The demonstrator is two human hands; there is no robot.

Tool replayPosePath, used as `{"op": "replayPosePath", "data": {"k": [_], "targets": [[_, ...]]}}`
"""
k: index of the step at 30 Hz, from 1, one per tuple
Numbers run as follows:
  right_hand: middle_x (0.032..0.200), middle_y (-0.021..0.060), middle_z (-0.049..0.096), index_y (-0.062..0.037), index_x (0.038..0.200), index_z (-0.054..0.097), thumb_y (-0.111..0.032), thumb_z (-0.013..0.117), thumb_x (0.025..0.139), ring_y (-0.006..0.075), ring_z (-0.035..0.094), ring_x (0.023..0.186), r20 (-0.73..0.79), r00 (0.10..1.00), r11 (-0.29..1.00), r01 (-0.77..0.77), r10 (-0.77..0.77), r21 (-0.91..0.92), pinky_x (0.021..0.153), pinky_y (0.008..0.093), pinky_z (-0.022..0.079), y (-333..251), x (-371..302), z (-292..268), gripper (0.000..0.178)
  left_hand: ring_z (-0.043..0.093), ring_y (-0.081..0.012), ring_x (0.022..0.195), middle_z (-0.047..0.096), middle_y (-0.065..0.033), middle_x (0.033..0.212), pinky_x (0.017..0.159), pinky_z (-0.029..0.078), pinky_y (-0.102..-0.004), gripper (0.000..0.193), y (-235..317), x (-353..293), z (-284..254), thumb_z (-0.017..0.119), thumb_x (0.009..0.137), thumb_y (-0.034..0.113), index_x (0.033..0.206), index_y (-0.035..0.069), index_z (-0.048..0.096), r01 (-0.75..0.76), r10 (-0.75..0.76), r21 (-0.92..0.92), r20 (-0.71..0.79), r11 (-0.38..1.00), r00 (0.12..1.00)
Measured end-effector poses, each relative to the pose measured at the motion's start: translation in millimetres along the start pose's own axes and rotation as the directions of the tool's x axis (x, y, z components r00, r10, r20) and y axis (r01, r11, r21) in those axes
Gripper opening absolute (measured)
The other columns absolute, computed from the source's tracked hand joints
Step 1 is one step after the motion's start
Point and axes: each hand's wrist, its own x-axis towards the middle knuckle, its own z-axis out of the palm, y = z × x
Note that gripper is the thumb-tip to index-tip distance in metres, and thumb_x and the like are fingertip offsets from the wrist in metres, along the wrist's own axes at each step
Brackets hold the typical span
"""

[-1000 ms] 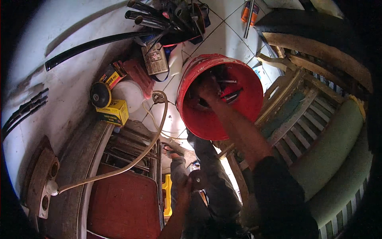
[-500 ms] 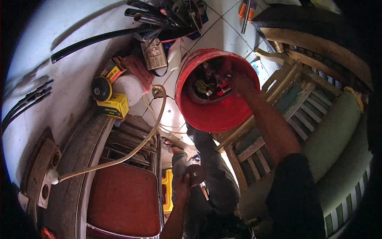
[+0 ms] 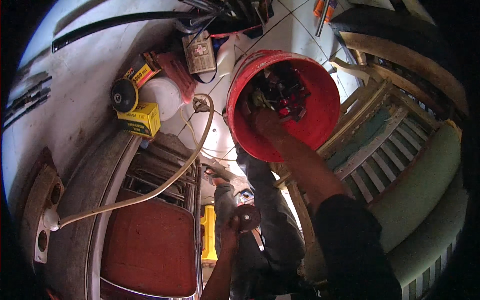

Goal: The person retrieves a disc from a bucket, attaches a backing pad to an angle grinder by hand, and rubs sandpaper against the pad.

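My left hand (image 3: 230, 236) is closed on the edge of a dark, round abrasive disc (image 3: 247, 218) with a small centre hole, low over my lap. Up and to the right, a red bucket (image 3: 312, 135) tilts toward me, its mouth open to view. Down inside it are jumbled dark tools and small metal parts (image 3: 285, 92), some with red bits. My right hand (image 3: 267, 121) reaches into the left side of the bucket, against these pieces. Shadow and the hand's own back hide its fingers, so any grip there cannot be made out.
A green-cushioned wooden bench (image 3: 425, 175) stands at the right. To the left are a red-seated folded chair (image 3: 150, 245), a socket strip (image 3: 47, 220) with a white cable (image 3: 165, 186), a yellow box (image 3: 140, 120) and a backing pad (image 3: 124, 95). Dark rods (image 3: 220, 10) lie at the far side.
My right hand has moved from the right side of the bucket to its left side, nearer me. The view has shifted slightly. My left hand still holds the disc.
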Motion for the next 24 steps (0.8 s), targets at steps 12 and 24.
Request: {"op": "replayPosePath", "data": {"k": [12,24], "targets": [[0.091,0.0178,0.068,-0.0041,0.103,0.069,-0.025,0.056,0.088,0.0327,0.068,0.084,0.565,0.825,0.942,0.173,0.019,-0.286,0.072,0.0499,0.054,21,-12,-132,0.029,0.065,-0.0213,0.100,0.068,-0.0116,0.112,0.087,0.052,-0.0368,0.047,1,5,-3,0.061,0.100,0.041,0.123,0.000,0.062,-0.106,0.108,0.063,-0.024,0.992,0.994],[0.126,0.0214,0.065,-0.0068,0.125,0.066,-0.021,0.051,0.095,0.0365,0.063,0.117,-0.017,0.975,0.968,-0.219,0.223,0.125,0.105,0.0496,0.047,-20,97,-51,0.037,0.067,-0.0211,0.101,0.068,-0.0133,0.113,0.081,0.057,-0.0334,0.049,5,6,-5,0.062,0.100,0.039,0.129,0.000,0.058,-0.081,0.079,-0.040,-0.051,0.996,0.996]]}}
